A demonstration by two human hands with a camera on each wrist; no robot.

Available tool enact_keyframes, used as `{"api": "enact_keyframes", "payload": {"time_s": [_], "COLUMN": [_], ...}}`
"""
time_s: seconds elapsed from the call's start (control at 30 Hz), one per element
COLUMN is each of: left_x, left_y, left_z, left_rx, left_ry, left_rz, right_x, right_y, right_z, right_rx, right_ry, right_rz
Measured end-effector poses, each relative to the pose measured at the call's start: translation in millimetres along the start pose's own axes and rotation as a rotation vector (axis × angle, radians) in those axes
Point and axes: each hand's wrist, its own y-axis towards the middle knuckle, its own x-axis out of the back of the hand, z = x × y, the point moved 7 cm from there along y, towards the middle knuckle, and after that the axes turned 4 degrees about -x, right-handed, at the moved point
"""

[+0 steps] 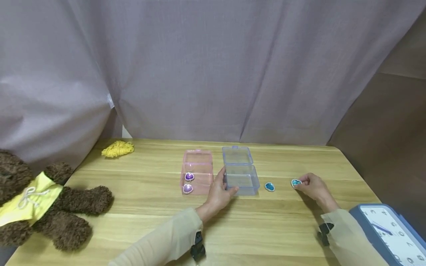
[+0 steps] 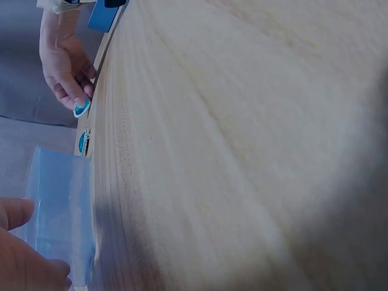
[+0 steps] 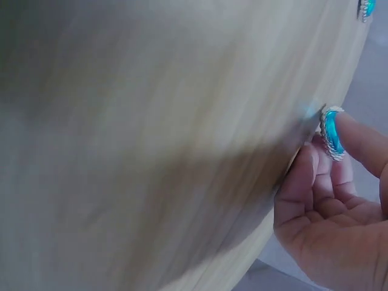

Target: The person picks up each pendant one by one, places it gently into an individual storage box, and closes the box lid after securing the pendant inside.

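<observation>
My right hand (image 1: 314, 187) pinches a light-blue heart-shaped gem (image 1: 296, 183) with a silvery beaded rim, thumb against its face in the right wrist view. A second, darker blue gem (image 1: 270, 187) lies on the table between that hand and a clear blue plastic box (image 1: 247, 190). The box stands with its lid folded back, and no gem shows inside. My left hand (image 1: 219, 192) holds it by the left front corner, thumb along the front. Left of this hand is an open pink plastic box (image 1: 201, 190) with a dark purple gem (image 1: 189, 176) and a lilac gem (image 1: 188, 188) in it.
A brown teddy bear (image 1: 80, 201) in a yellow top lies at the left. Yellow yarn (image 1: 118, 149) sits at the back left. A blue-framed clock (image 1: 387, 231) is at the right front, beside my right forearm. Grey cloth (image 1: 199, 74) hangs behind the wooden table (image 1: 266, 232).
</observation>
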Motion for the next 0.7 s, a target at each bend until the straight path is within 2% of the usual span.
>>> {"api": "enact_keyframes", "payload": {"time_s": [0.1, 0.17, 0.27, 0.33, 0.43, 0.53, 0.6, 0.7], "left_x": [-0.2, -0.1, 0.2, 0.5, 1.2, 1.6, 1.4, 0.5], "left_y": [0.2, 0.5, 1.0, 1.6, 1.9, 1.6, 1.2, 0.1], "left_z": [-0.2, 0.1, 0.8, 1.2, 1.1, 0.8, 0.7, 1.8], "left_rx": [0.001, 0.001, 0.002, 0.001, -0.002, -0.010, -0.013, -0.002], "left_ry": [-0.011, -0.019, -0.027, -0.028, -0.026, -0.018, -0.013, -0.012], "left_rz": [0.005, 0.006, 0.004, 0.000, -0.006, -0.009, -0.008, -0.001], "right_x": [-3.7, -6.0, -11.1, -17.4, -34.4, -56.5, -71.0, -87.9], "right_y": [1.4, 2.2, 1.7, 0.5, -1.4, -2.3, -2.0, -2.5], "right_z": [7.3, 18.9, 46.6, 70.2, 103.5, 129.6, 141.1, 151.8], "right_rx": [0.037, 0.082, 0.141, 0.175, 0.203, 0.242, 0.267, 0.293], "right_ry": [0.143, 0.280, 0.466, 0.522, 0.523, 0.477, 0.445, 0.387], "right_rz": [0.013, 0.026, 0.095, 0.154, 0.275, 0.384, 0.439, 0.477]}}
